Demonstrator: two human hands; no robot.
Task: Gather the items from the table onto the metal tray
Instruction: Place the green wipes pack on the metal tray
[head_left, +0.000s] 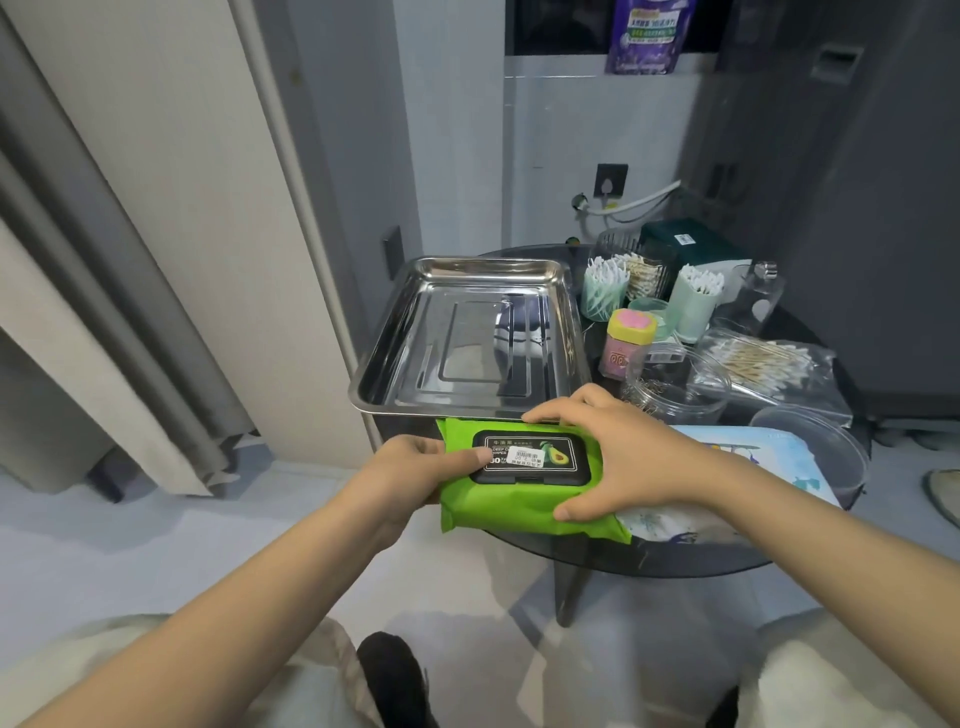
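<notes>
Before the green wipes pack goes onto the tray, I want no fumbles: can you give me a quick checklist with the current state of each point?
1. Grip: left hand and right hand both hold the green wipes pack, one at each end: ok.
2. Landing spot: metal tray shows nothing inside: ok.
3. Path: the pack sits just at the tray's near rim, with nothing between them: ok.
4. Pack's black flip lid looks closed: ok.
5. Neighbours: the pack overlaps the blue-and-white pack at its right, which may shift when lifted: not ok.
6. Tray's footing on the table: cannot tell.
</notes>
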